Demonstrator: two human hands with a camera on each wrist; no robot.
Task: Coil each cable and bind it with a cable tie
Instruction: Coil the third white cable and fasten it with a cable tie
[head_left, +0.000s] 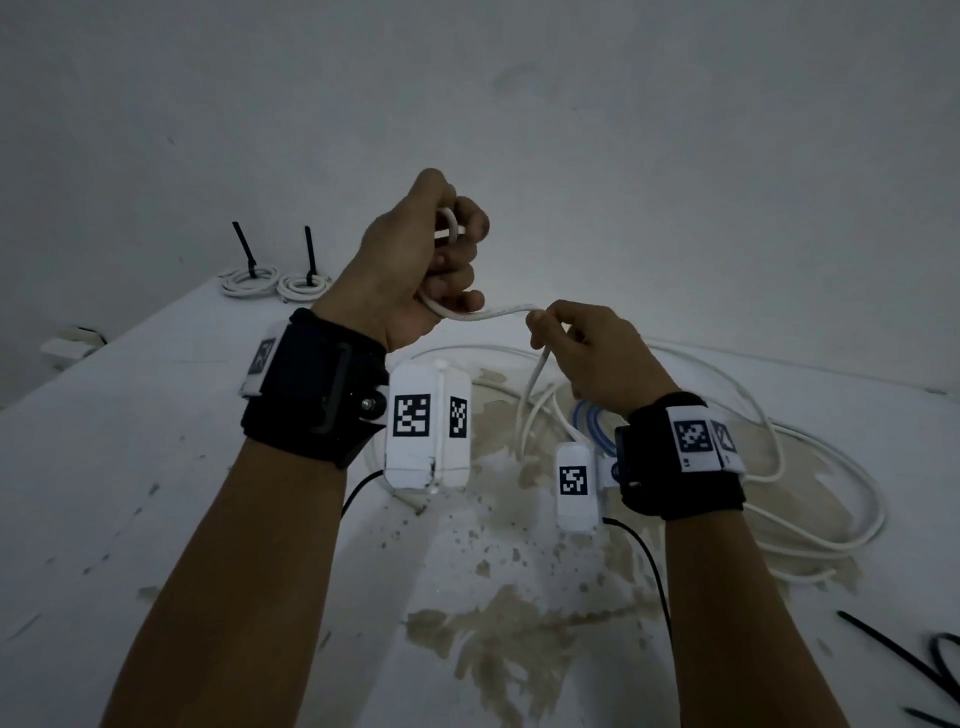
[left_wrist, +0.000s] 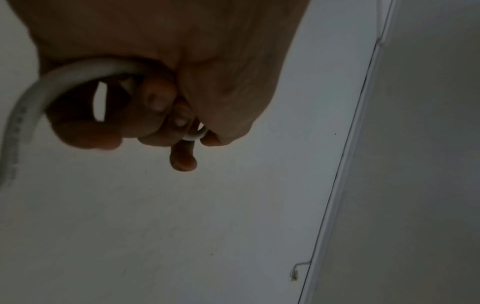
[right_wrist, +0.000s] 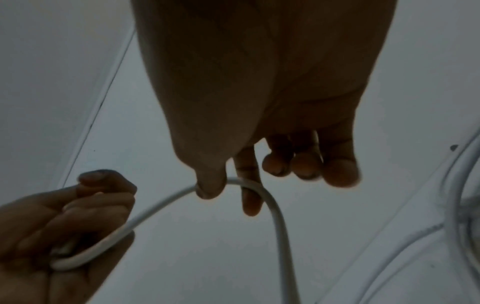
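1. White, paint-chipped tabletop (head_left: 156, 467); two bound white cable coils (head_left: 275, 280) far left.
2. Left hand (head_left: 415, 260) fist-grips the thin white round cable (head_left: 504, 312); right hand (head_left: 587, 353) pinches it between thumb and forefinger.
3. Risk: trailing slack on the tabletop may tangle, distorting loops.

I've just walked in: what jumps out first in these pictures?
Two raised hands share one white cable: the left hand grips a small loop of it, and the right hand pinches it beside. Loose white cable sprawls on the table under the right wrist, and two tied coils sit far left.
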